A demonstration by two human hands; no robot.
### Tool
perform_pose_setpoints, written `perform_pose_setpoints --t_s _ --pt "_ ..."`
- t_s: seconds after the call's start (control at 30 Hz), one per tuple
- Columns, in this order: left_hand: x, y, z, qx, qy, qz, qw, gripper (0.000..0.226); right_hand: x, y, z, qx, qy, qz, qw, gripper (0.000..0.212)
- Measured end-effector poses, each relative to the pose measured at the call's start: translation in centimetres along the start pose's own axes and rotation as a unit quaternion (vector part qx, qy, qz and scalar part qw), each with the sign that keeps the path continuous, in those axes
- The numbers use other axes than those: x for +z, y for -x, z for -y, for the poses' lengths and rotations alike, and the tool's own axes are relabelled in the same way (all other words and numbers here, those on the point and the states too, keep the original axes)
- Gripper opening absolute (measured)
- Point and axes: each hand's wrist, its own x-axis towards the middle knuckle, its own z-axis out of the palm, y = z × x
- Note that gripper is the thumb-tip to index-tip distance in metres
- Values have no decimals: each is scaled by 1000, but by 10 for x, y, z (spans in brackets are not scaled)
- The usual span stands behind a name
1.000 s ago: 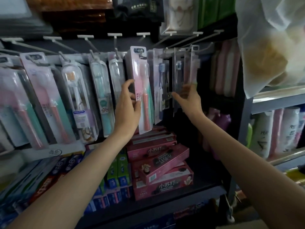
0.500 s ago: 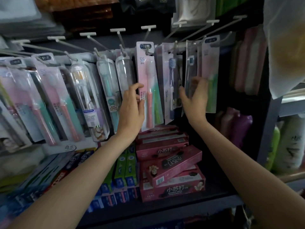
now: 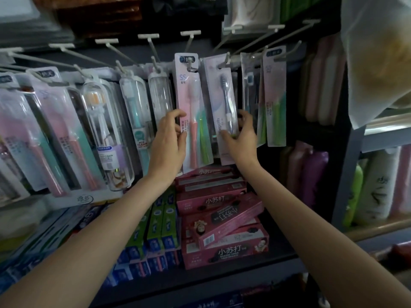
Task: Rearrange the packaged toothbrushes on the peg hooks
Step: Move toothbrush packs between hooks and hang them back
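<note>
My left hand [image 3: 167,146] grips the left edge of the pink twin-brush pack [image 3: 193,112], which hangs from its peg hook [image 3: 190,63] just above my curled fingers [image 3: 175,114]. My right hand [image 3: 241,141] pinches the grey-brush pack [image 3: 223,107] (thumb on its front, low down), its top at the next hook. Red toothpaste boxes [image 3: 222,218] lie below both hands.

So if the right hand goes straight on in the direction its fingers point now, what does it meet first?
Most likely the grey toothbrush pack, which the right hand already pinches at its lower edge. Straight on, it would press that pack back toward more packs on the same hook, though depth there is unclear.
</note>
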Motion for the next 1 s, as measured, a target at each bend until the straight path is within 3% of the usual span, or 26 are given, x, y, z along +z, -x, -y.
perform_pose_setpoints --t_s 0.4,0.53,0.63,0.8,1.0 --pt "-1 4 2 45 -16 -7 999 35 -51 -30 30 -70 227 -6 971 47" --pt "1 6 0 42 -25 -8 999 35 -72 -24 31 -49 191 30 980 40" --pt "1 8 -4 35 -26 -9 999 34 -79 -1 17 -63 141 -24 988 36" --pt "5 5 -8 20 -13 26 999 31 -81 28 -19 52 24 -118 991 23" --pt "4 5 -6 20 -16 26 999 31 -80 26 -26 84 58 -102 990 26"
